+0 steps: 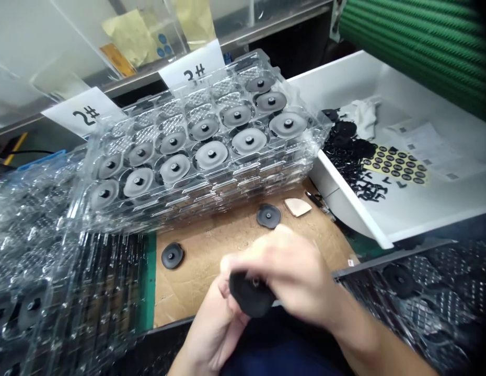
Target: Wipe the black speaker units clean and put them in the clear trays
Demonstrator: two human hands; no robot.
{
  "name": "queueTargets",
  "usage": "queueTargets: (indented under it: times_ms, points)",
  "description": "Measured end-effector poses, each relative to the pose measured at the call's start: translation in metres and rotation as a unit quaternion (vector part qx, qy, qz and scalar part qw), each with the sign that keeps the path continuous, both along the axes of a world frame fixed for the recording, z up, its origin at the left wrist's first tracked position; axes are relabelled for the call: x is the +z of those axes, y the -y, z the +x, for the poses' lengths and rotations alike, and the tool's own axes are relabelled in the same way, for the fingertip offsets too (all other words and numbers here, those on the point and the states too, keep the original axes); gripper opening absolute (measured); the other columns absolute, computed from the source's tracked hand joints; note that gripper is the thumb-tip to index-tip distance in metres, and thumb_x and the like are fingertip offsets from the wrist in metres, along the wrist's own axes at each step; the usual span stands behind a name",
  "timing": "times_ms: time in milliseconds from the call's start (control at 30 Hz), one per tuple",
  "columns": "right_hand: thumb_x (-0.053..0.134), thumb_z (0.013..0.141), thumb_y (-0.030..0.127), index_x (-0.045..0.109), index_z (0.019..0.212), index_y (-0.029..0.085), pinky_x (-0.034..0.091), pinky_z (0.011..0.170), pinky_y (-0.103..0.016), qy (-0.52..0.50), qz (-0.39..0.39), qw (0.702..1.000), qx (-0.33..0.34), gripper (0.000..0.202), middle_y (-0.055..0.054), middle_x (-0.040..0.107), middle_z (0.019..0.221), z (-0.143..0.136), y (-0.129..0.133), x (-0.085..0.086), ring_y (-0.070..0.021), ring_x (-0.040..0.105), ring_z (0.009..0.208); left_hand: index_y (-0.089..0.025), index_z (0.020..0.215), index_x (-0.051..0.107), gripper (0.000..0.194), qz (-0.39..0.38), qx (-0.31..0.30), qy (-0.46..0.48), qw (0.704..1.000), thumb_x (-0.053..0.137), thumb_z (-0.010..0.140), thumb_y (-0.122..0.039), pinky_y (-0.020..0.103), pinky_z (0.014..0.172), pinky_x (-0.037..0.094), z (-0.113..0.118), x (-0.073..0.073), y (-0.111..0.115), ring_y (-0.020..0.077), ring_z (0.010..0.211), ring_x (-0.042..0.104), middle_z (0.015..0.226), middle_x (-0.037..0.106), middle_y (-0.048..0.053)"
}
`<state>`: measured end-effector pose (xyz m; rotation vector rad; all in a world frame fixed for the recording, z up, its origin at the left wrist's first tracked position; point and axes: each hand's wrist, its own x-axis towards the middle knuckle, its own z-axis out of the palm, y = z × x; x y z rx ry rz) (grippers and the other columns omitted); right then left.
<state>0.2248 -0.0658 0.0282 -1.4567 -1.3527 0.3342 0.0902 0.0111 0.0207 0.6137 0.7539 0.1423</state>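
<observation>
A round black disc with a small hub at its centre is held low in front of my body. My left hand grips it from the left and below, fingers wrapped behind its edge. Over its upper right lies my right hand, blurred by motion, its fingers bent at the disc; whether they grip it I cannot tell. On the brown board just beyond my hands rests a second black disc. Another black disc lies on the board to the left.
Stacked clear trays hold several discs behind the board. A white bin at right contains small black parts and a yellow sticker sheet. A beige wedge and a pen lie nearby. More trays flank me.
</observation>
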Motion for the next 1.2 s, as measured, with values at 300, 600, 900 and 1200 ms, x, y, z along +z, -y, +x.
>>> queueTargets:
  times_ms: [300, 600, 900, 1200]
  points:
    - [0.053, 0.084, 0.019, 0.069, 0.093, 0.021, 0.05, 0.063, -0.03, -0.05, -0.2, 0.973, -0.104, 0.018, -0.001, 0.067, 0.072, -0.028, 0.041, -0.096, -0.0157, 0.062, 0.066, -0.024, 0.114, 0.059, 0.055, -0.081, 0.061, 0.079, 0.992, 0.069, 0.063, -0.041, 0.037, 0.09, 0.046, -0.02, -0.007, -0.003, 0.0295, 0.108, 0.056, 0.125, 0.057, 0.013]
    - [0.053, 0.084, 0.017, 0.059, 0.109, 0.02, 0.051, 0.073, -0.026, -0.04, -0.098, 0.98, -0.167, 0.026, -0.005, 0.065, 0.105, -0.049, 0.003, -0.008, -0.0167, 0.062, 0.089, -0.026, 0.118, 0.055, 0.048, -0.054, 0.145, 0.077, 0.985, 0.064, 0.072, -0.037, 0.038, 0.097, 0.041, -0.038, -0.009, -0.005, 0.0241, 0.107, 0.057, 0.114, 0.064, 0.008]
    - [0.047, 0.083, 0.008, 0.059, 0.102, 0.011, 0.047, 0.068, -0.028, 0.049, -0.033, 0.998, 0.035, 0.023, -0.006, 0.066, 0.085, -0.104, -0.051, 0.033, -0.0148, 0.058, 0.072, -0.026, 0.109, 0.061, 0.054, 0.027, 0.194, 0.068, 0.978, 0.078, 0.058, -0.03, 0.035, 0.096, 0.042, -0.078, 0.006, -0.028, 0.0269, 0.108, 0.056, 0.112, 0.066, 0.005]
    - [0.044, 0.086, 0.01, 0.058, 0.1, 0.014, 0.043, 0.056, -0.026, 0.12, -0.033, 0.989, 0.075, 0.021, -0.003, 0.063, 0.072, -0.134, -0.067, 0.034, -0.0126, 0.054, 0.061, -0.028, 0.104, 0.064, 0.053, 0.012, 0.231, 0.082, 0.969, 0.079, 0.053, -0.032, 0.032, 0.092, 0.044, -0.111, 0.004, -0.043, 0.0233, 0.097, 0.062, 0.107, 0.068, 0.003]
